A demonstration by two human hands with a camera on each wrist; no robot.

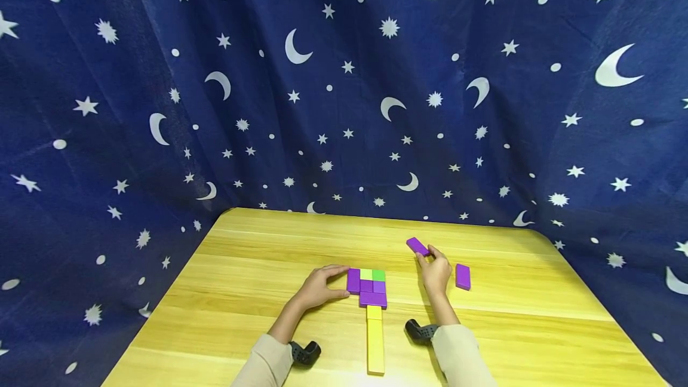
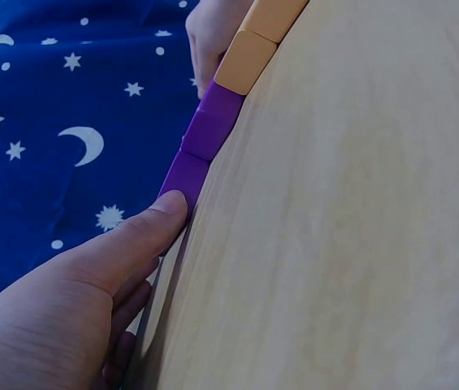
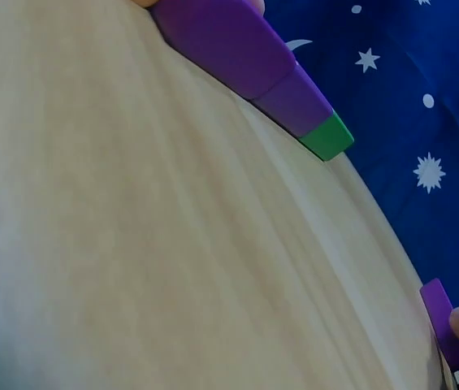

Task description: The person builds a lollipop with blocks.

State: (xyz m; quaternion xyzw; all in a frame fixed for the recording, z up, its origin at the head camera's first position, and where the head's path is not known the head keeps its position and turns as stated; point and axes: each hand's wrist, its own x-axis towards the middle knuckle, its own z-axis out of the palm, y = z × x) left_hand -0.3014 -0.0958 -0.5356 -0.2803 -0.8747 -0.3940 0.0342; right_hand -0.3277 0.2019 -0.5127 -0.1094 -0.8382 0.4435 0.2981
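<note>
My left hand (image 1: 316,289) pinches an upright purple block (image 1: 353,281) at the left side of a flat block arrangement, index finger at its far end and thumb (image 2: 168,207) at its near end. The arrangement also has a yellow block (image 1: 366,274), a green block (image 1: 378,275), two small purple blocks and a wider purple block (image 1: 373,299) below them. From this runs a strip of a short and a long yellow block (image 1: 375,348). Further right, my right hand (image 1: 437,272) pinches another purple block (image 1: 417,246) by its near end between thumb and fingers.
A loose purple block (image 1: 463,277) lies to the right of my right hand. Everything rests on a wooden table (image 1: 215,315). Behind the table hangs a dark blue curtain (image 1: 344,100) with moons and stars. Black wrist devices (image 1: 306,353) are strapped at both sleeves.
</note>
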